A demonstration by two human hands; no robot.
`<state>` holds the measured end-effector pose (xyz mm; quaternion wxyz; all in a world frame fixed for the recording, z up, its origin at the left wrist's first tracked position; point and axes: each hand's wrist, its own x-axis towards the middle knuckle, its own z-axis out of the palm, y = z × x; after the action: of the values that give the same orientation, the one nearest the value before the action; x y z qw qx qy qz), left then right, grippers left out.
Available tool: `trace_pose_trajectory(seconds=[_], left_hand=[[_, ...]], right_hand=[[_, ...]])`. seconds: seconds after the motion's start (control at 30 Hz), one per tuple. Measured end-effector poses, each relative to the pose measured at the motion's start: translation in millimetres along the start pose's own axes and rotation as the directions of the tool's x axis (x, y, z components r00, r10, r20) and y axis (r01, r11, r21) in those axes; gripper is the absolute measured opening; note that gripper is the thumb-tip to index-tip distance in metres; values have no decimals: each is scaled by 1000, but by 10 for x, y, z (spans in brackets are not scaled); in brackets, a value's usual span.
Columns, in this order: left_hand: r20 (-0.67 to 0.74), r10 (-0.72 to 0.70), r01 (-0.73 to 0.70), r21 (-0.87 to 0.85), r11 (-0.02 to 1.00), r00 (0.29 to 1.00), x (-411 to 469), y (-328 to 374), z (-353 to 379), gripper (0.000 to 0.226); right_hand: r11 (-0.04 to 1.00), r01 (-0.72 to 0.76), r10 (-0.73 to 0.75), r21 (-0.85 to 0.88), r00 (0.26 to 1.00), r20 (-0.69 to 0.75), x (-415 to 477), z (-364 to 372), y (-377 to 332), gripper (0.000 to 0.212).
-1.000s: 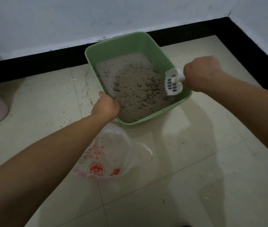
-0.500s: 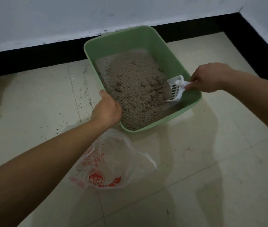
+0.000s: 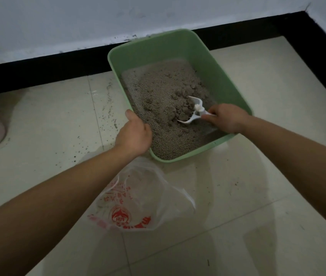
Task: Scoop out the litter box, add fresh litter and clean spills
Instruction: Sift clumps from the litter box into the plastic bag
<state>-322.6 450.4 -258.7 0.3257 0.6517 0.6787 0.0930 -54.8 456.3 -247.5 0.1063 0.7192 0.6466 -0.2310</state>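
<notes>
On glossy tile point(image 3: 257, 96), green plastic box point(image 3: 178, 48) holds grainy litter point(image 3: 158, 86), white scoop point(image 3: 199, 110).

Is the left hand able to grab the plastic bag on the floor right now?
Probably yes, once it lets go. The left hand grips the litter box rim, and the plastic bag lies on the floor close by that wrist, with nothing between them.

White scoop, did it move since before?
Yes. The white scoop went from the right rim of the green litter box down into the clumpy litter, nearer the middle.
</notes>
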Motion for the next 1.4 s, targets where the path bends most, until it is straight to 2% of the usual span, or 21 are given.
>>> trace_pose_trajectory(seconds=[0.17,0.33,0.57,0.7,0.83,0.97,1.07,1.23,1.4], left_hand=[[-3,11,-11,-10,1000,1000,-20,9,8,54],[-9,8,-9,-28,1000,1000,12,-21,27,48],[-17,-13,12,-58,998,1000,22,-30,44,55],[-20,-15,13,-59,998,1000,-1,-21,25,56],[-11,-30,29,-73,997,999,-8,-3,15,51],[-9,-34,33,-80,996,999,-12,-8,18,53],[6,-44,44,-112,993,999,2,-18,22,53],[22,-47,50,-158,986,999,-21,-16,16,62],[20,-41,44,-166,985,999,-19,-13,10,66]], right_hand=[[994,34,-33,100,999,-13,113,103,-170,44],[991,57,-40,121,989,-141,47,107,-99,50],[971,63,16,231,944,-328,-193,64,156,41],[998,35,-19,49,958,-286,-202,71,42,44],[983,95,-35,159,937,-348,-231,22,-23,41],[992,61,-21,113,944,-329,-261,68,6,39],[978,80,1,194,924,-384,-254,21,28,41],[996,24,-3,87,974,-228,-226,23,-10,36],[999,38,-34,18,976,-216,-202,-103,45,45]])
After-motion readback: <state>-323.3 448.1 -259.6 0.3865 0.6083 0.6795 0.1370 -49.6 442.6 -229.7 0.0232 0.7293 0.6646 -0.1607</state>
